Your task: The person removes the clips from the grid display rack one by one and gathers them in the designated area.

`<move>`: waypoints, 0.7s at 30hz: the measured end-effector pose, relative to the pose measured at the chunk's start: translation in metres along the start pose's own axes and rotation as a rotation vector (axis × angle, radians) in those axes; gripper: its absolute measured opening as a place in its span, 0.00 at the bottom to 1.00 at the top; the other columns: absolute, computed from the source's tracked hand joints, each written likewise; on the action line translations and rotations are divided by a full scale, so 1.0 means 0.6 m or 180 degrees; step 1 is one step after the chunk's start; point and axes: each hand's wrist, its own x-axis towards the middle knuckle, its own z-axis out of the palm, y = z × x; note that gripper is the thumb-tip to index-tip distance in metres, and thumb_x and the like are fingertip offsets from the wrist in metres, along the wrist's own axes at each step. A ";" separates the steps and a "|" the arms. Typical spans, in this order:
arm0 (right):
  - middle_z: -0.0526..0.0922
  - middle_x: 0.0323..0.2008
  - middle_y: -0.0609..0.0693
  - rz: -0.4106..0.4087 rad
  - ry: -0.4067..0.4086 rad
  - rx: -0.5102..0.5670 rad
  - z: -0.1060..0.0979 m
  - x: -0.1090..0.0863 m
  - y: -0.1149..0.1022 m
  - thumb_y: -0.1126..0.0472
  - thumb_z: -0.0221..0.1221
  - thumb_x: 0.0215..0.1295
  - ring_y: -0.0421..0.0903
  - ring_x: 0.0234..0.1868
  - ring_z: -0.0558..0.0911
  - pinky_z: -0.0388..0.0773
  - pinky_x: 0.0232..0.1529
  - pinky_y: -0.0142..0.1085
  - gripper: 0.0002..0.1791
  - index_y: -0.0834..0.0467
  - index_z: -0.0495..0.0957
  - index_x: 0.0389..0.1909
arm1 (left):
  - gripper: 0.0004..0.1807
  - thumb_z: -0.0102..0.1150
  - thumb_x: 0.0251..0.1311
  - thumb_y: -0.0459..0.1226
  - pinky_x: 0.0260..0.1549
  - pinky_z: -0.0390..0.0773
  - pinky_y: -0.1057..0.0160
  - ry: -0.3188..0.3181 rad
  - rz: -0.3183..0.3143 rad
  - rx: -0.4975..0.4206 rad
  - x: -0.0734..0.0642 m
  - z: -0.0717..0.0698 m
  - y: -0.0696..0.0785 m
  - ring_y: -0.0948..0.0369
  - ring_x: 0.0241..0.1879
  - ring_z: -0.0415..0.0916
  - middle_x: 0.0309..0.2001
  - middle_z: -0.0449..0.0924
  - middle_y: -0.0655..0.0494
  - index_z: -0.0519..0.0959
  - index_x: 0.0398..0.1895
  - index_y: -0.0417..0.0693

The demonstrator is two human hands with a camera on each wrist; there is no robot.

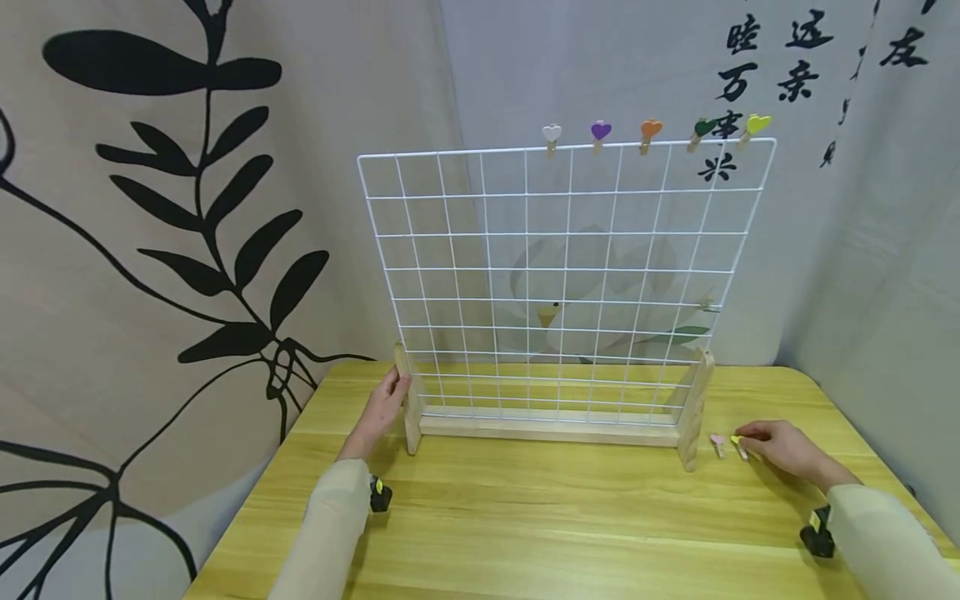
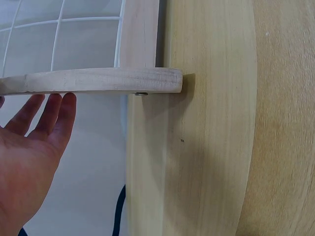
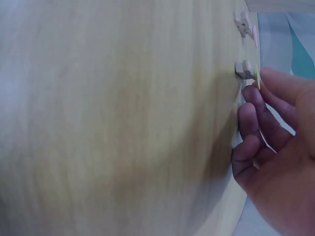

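A white wire grid panel (image 1: 566,250) stands in a wooden base (image 1: 547,428). My left hand (image 1: 384,408) is at the grid's left wooden upright (image 1: 409,408); in the left wrist view its fairly straight fingers (image 2: 63,118) meet the upright's outer face. To the right of the base, my right hand (image 1: 783,450) pinches the heart of a small yellow heart clothespin (image 1: 742,451) between thumb and fingers, low at the table. The right wrist view shows the pin's wooden legs (image 3: 243,70). Beside it lies a pink heart clothespin (image 1: 717,446).
Along the grid's top wire sit white (image 1: 551,137), purple (image 1: 600,135), orange (image 1: 648,136), green (image 1: 701,132) and yellow (image 1: 754,127) heart clothespins. The right wooden upright (image 1: 695,412) stands near my right hand. Printed curtains hang behind the wooden table (image 1: 525,517).
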 end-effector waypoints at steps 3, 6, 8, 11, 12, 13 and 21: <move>0.79 0.45 0.68 -0.0002 0.0020 0.0022 -0.001 -0.002 0.003 0.60 0.56 0.68 0.65 0.47 0.76 0.77 0.41 0.50 0.18 0.72 0.77 0.47 | 0.37 0.35 0.69 0.59 0.62 0.62 0.47 -0.0004 -0.0072 0.0011 -0.001 0.000 0.001 0.44 0.62 0.63 0.65 0.62 0.38 0.46 0.76 0.53; 0.78 0.46 0.68 -0.0015 0.0056 0.0031 -0.003 -0.006 0.005 0.59 0.56 0.68 0.61 0.45 0.78 0.77 0.37 0.41 0.18 0.72 0.77 0.47 | 0.37 0.35 0.69 0.59 0.62 0.62 0.47 0.0003 -0.0097 0.0028 0.000 0.000 0.000 0.45 0.62 0.63 0.65 0.63 0.39 0.46 0.76 0.55; 0.79 0.45 0.68 -0.0010 0.0064 0.0066 -0.007 -0.008 0.006 0.59 0.57 0.68 0.56 0.42 0.78 0.76 0.34 0.36 0.19 0.72 0.77 0.48 | 0.36 0.35 0.70 0.58 0.62 0.61 0.47 -0.0007 -0.0078 0.0028 0.000 0.000 0.000 0.45 0.62 0.63 0.65 0.62 0.38 0.45 0.76 0.54; 0.80 0.44 0.65 0.0024 0.0076 0.0085 -0.014 -0.011 0.004 0.58 0.57 0.68 0.50 0.39 0.78 0.75 0.31 0.34 0.19 0.72 0.77 0.48 | 0.35 0.34 0.71 0.56 0.62 0.61 0.46 -0.0018 -0.0055 0.0041 0.000 -0.001 0.001 0.44 0.63 0.62 0.66 0.61 0.37 0.45 0.76 0.53; 0.80 0.43 0.64 0.0028 0.0088 0.0075 -0.017 -0.011 0.001 0.59 0.57 0.68 0.50 0.39 0.78 0.76 0.31 0.34 0.19 0.72 0.77 0.48 | 0.35 0.34 0.71 0.56 0.62 0.61 0.46 -0.0018 -0.0052 0.0036 0.000 0.000 0.001 0.43 0.63 0.62 0.66 0.61 0.37 0.45 0.76 0.52; 0.81 0.42 0.64 0.0030 0.0096 0.0065 -0.021 -0.011 -0.001 0.59 0.56 0.68 0.50 0.38 0.78 0.76 0.31 0.35 0.19 0.72 0.77 0.48 | 0.35 0.34 0.71 0.56 0.62 0.61 0.46 -0.0013 -0.0049 0.0028 -0.001 0.000 0.001 0.44 0.62 0.62 0.65 0.62 0.37 0.45 0.76 0.53; 0.80 0.43 0.64 -0.0192 0.0161 0.0088 -0.067 -0.011 -0.051 0.58 0.54 0.70 0.54 0.42 0.80 0.79 0.35 0.39 0.20 0.73 0.74 0.51 | 0.36 0.33 0.70 0.58 0.59 0.65 0.44 0.0030 0.0058 0.0137 0.000 -0.001 -0.003 0.43 0.60 0.65 0.63 0.64 0.36 0.47 0.75 0.51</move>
